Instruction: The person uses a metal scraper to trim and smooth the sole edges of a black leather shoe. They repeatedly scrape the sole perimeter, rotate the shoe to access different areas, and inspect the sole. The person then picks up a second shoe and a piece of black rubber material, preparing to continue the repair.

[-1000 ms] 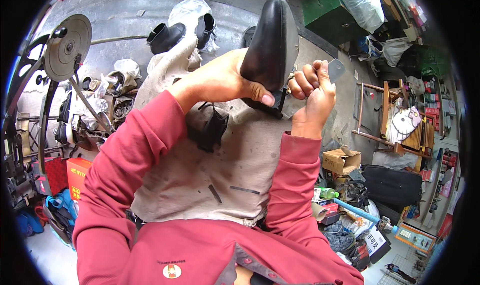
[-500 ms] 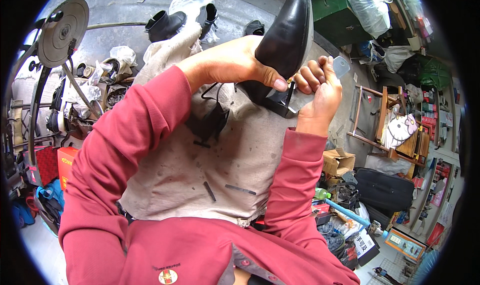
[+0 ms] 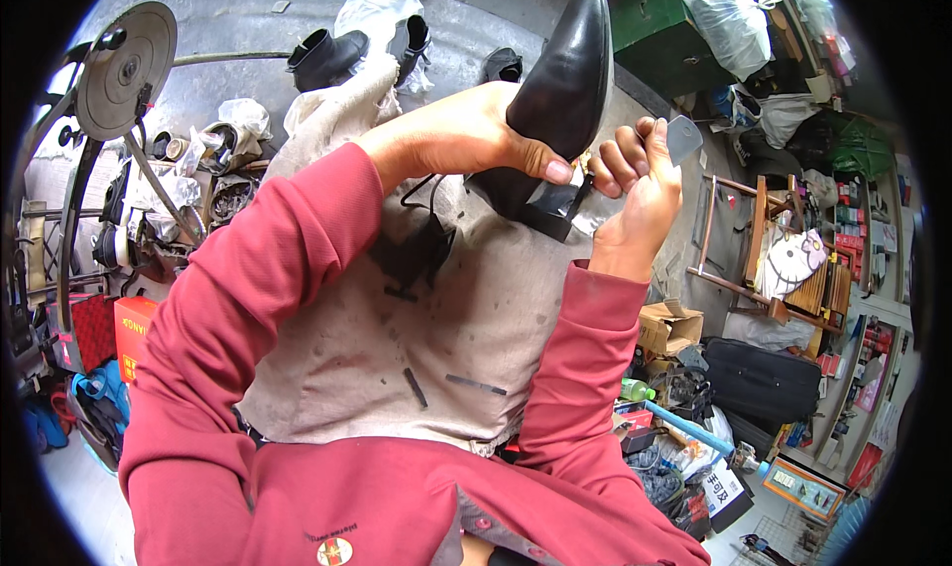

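A black leather shoe (image 3: pixel 567 75) points toe-up, with my left hand (image 3: pixel 481 139) wrapped round it, thumb across its lower part. At the shoe's right, my right hand (image 3: pixel 637 174) has curled fingers on a thin grey flat piece with a small hole (image 3: pixel 684 137); a small gold-coloured detail shows between hand and shoe. A beige cloth (image 3: pixel 327 377) covers my lap. On it, below my left hand, sit a dark object with a cord (image 3: pixel 416 249) and two short black strips (image 3: pixel 476 383).
Black boots (image 3: pixel 322 65) stand beyond my hands. A metal machine with a wheel (image 3: pixel 124 45) is at left. On the right are a green chest (image 3: pixel 650 50), a wooden frame chair (image 3: pixel 762 229), a cardboard box (image 3: pixel 662 330), a black case (image 3: pixel 759 382) and piled clutter.
Since a second ago both hands, with the shoe and flat piece, have shifted right in the view. In the last half second the shoe has dipped slightly.
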`<state>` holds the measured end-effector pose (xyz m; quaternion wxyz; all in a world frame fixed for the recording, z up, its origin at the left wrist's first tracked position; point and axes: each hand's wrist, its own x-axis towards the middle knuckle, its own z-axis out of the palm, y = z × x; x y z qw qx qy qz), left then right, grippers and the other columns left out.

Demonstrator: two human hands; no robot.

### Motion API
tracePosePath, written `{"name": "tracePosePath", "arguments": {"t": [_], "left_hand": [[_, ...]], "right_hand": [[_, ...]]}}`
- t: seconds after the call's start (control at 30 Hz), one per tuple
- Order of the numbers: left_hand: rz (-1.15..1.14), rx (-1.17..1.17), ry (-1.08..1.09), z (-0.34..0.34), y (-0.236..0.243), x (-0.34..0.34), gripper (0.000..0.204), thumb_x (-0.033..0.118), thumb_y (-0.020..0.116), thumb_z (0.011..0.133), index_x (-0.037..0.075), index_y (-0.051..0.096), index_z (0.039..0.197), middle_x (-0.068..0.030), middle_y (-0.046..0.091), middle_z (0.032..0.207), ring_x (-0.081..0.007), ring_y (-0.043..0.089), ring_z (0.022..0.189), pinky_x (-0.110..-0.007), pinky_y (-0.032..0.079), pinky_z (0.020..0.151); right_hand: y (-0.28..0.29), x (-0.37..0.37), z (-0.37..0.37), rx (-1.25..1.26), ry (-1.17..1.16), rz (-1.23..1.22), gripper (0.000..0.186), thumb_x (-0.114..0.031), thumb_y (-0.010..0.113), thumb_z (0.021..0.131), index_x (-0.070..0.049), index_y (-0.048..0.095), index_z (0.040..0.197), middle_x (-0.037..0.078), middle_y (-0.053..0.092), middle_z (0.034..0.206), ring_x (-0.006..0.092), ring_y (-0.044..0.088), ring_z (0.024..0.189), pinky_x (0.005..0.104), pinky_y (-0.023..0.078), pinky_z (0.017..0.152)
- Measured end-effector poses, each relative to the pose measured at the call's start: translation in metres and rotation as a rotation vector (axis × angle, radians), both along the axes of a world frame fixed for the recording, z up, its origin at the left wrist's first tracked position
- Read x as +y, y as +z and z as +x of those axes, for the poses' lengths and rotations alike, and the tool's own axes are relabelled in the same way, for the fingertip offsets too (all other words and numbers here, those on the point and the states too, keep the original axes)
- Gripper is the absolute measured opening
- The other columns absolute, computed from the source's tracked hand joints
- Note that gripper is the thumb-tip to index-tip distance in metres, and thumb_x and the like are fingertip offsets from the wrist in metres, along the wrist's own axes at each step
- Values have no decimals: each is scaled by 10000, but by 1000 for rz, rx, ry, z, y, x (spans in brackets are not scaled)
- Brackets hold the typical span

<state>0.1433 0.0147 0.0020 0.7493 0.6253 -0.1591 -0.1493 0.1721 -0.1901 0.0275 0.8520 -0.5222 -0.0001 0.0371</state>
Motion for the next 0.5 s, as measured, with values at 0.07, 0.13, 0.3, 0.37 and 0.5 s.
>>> {"name": "tracePosePath", "arguments": {"t": [0.07, 0.13, 0.3, 0.37, 0.5], "left_hand": [[2, 8, 2, 1, 0, -1, 404, 284, 872, 793, 61, 721, 1095, -27, 718, 998, -144, 626, 957, -316, 474, 911], [20, 13, 18, 2, -1, -2, 405, 290, 867, 800, 63, 723, 1102, -27, 720, 1002, -141, 625, 956, -317, 474, 910], [-37, 26, -19, 6, -5, -4, 402, 303, 854, 820, 57, 723, 1110, -31, 722, 1014, -132, 625, 962, -311, 473, 909], [-48, 37, -27, 9, -7, -5, 403, 308, 848, 830, 52, 721, 1113, -31, 721, 1016, -131, 624, 966, -308, 473, 908], [-69, 51, -40, 13, -9, -8, 406, 315, 836, 847, 39, 712, 1117, -25, 713, 1019, -128, 620, 969, -301, 471, 904]], "right_hand": [[1, 2, -1, -26, -24, -14, 243, -237, 514, 1074, -26, 556, 962, -29, 356, 657, 64, 298, 499, 260, 263, 445], [2, 4, -1, -27, -28, 2, 245, -239, 519, 1072, -23, 561, 965, -26, 362, 654, 67, 301, 496, 262, 265, 441], [2, 7, -1, -39, -49, 20, 250, -243, 525, 1070, -19, 565, 965, -22, 368, 648, 73, 305, 494, 265, 272, 438], [2, 8, 0, -50, -66, 15, 253, -246, 525, 1071, -19, 563, 965, -21, 370, 647, 73, 306, 492, 267, 274, 437], [1, 7, 2, -54, -56, -2, 258, -263, 526, 1073, -29, 559, 969, -22, 363, 645, 73, 305, 486, 266, 272, 435]]}}
